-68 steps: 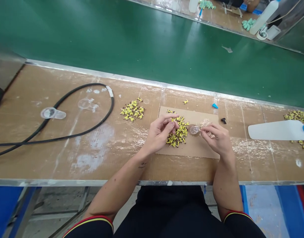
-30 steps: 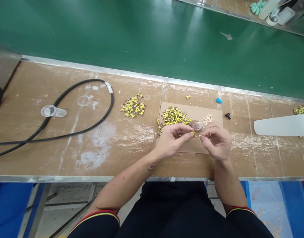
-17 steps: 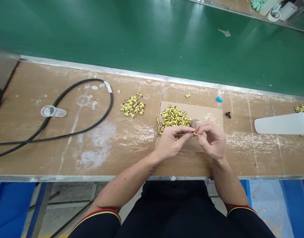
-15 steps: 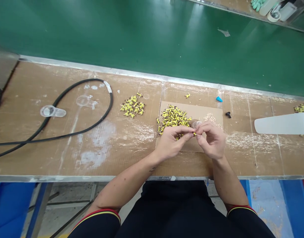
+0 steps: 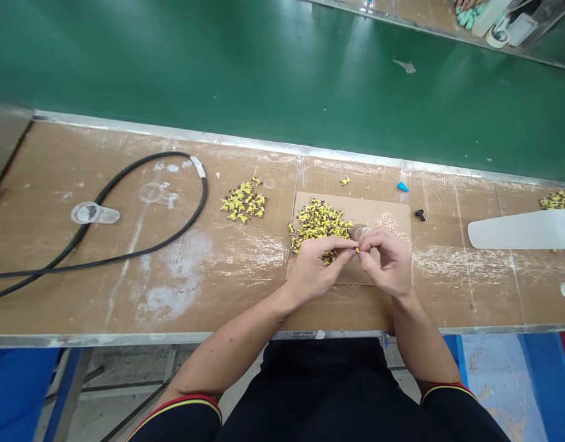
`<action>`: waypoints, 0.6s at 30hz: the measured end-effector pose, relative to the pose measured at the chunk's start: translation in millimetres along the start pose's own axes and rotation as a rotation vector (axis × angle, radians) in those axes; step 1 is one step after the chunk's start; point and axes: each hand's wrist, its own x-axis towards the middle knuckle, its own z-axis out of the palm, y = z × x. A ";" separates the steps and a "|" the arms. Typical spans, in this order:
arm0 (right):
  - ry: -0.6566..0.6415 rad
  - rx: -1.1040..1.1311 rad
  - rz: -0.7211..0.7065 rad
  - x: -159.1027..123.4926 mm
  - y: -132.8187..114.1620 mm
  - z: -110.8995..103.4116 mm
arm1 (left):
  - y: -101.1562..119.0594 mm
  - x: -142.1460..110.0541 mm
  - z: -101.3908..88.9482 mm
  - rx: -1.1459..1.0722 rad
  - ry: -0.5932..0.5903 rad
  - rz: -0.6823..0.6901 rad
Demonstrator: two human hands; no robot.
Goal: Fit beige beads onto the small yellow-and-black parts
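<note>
My left hand [image 5: 312, 267] pinches a tiny yellow-and-black plastic figure [image 5: 357, 250] between thumb and forefinger. Against it press the closed fingertips of my right hand [image 5: 389, 263]; the small pale piece they carried is now hidden. Both hands meet above a cardboard sheet [image 5: 351, 277]. Just behind my left fingers lies a heap of similar yellow-and-black figures [image 5: 321, 218]. A small clear cup [image 5: 359, 232] stands beyond the fingertips, partly covered by my right hand. Tiny pale pieces [image 5: 387, 221] are scattered behind that hand.
Left of the sheet lies a smaller group of yellow figures [image 5: 243, 201]. Farther left are a looped black cable [image 5: 203, 199] and a clear plastic scoop-shaped piece [image 5: 96, 213]. A white bottle [image 5: 521, 230], blue cap [image 5: 402, 186] and black piece [image 5: 420, 215] lie rightward. Behind runs a green surface [image 5: 264, 80].
My left hand came off the heap with a yellow figure. My right hand left the clear cup with a pale piece and joined the left; the fingertips have stayed together since.
</note>
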 end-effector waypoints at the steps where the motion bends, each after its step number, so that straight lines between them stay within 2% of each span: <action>1: -0.002 0.006 0.005 -0.2 0.5 -0.1 | -0.2 0.1 0.0 0.015 0.003 0.015; 7: -0.020 0.072 0.095 -1.8 2.6 -1.2 | -1.5 -0.5 -1.0 0.134 0.018 0.162; 14: -0.034 0.123 0.217 -1.6 2.2 -1.9 | -6.2 -3.0 -2.5 0.363 0.036 0.395; 18: -0.051 0.123 0.292 -3.0 3.6 -2.2 | -6.8 -2.8 -2.8 0.396 0.006 0.416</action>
